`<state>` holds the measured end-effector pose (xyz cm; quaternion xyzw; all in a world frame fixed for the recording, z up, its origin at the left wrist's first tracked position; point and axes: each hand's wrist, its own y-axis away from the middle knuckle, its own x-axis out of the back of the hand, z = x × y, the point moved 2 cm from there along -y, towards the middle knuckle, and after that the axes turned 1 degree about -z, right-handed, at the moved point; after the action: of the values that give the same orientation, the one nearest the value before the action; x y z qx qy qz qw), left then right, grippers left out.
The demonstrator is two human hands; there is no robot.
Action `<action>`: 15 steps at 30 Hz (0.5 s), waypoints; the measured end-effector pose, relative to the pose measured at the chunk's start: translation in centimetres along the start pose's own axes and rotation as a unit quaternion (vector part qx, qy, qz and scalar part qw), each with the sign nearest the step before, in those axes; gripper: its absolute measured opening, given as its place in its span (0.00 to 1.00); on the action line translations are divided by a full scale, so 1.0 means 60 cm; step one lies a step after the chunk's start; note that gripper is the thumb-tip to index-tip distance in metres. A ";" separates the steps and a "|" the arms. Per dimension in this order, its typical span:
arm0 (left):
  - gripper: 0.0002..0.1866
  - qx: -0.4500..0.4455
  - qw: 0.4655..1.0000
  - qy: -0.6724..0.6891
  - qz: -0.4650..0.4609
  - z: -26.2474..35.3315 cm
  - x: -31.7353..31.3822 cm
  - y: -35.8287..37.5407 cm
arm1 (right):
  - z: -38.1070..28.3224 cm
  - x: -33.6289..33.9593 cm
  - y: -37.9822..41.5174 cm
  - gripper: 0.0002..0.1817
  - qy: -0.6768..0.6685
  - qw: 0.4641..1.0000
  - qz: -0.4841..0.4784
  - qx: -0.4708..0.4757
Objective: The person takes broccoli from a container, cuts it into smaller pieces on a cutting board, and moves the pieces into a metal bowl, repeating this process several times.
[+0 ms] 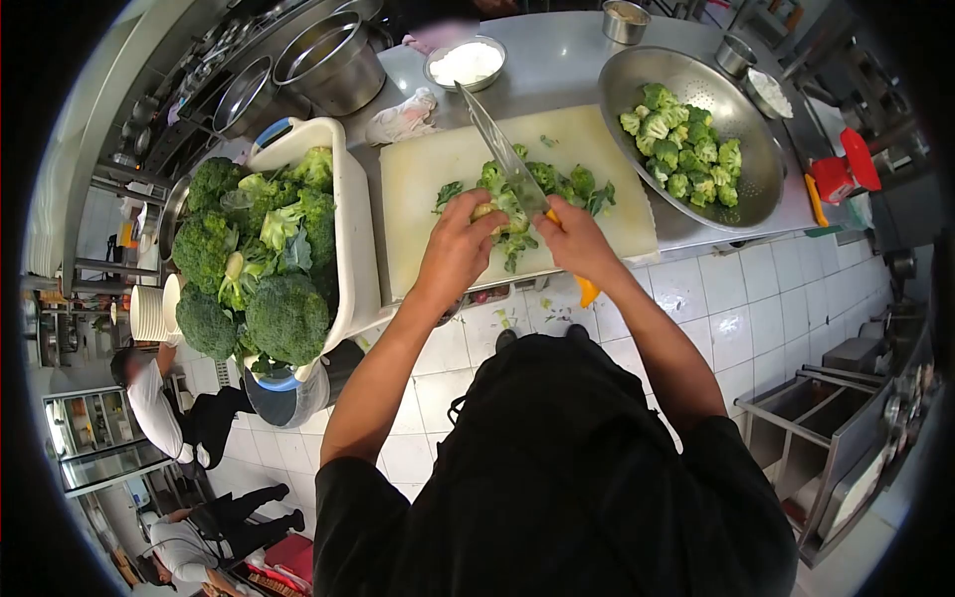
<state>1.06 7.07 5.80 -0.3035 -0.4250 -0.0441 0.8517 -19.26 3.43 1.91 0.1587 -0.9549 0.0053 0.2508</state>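
My right hand (575,239) is closed round the orange handle of a large kitchen knife (502,149), whose blade points up and to the left over the cutting board (428,169). Under and beside the blade lies a broccoli head (515,221), partly cut, with leaves and pieces around it. My left hand (461,246) grips the broccoli from the left, fingers curled close to the blade. To the right, a steel colander (766,179) holds cut broccoli florets (686,144). On the left stands a white bin (353,219) heaped with whole broccoli (288,318).
A crumpled cloth (401,117) and a bowl of white stuff (466,63) sit behind the board. Big steel pots (328,65) stand at the back left. A red object (846,169) is at the counter's right end. Two people (159,398) are at lower left.
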 end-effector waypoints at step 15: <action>0.20 0.048 0.999 0.004 0.003 0.004 0.002 -0.004 | 0.030 0.029 -0.004 0.13 0.099 0.977 0.186 0.018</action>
<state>0.86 7.02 6.11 -0.2632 -0.4226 -0.0224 0.8670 -21.47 2.50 1.17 -0.0189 -0.9378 0.0850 0.3360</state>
